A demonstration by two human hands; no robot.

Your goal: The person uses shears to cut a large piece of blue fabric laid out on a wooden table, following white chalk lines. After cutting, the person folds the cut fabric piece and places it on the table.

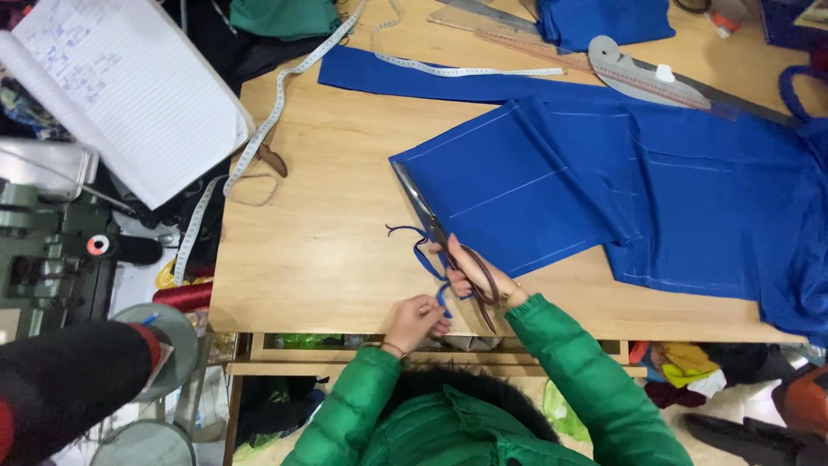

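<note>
Light wooden worktable (328,259) in a cluttered sewing room. Large blue fabric piece with pale chalk lines (604,190) lies flat across its right half. Right hand (474,276) grips long tailor's scissors with dark handles (444,242), fingers through the loops; blades run along the fabric's left edge. Left hand (418,318) pinches the thin blue trimmed strip (423,250) curling off that edge, fingers closed narrow on it.

Step looks like trimming the edge, cut near the table front. Next move calls for keeping the blades on the chalk line and holding the strip taut and clear.

Around: white measuring tape (259,138) snaking off the left edge, clear curved ruler (647,73) and long straight ruler (509,34) at the far side, open lined notebook (129,95), green sewing machine (43,250) at left. Nothing blocks the cut line.
</note>
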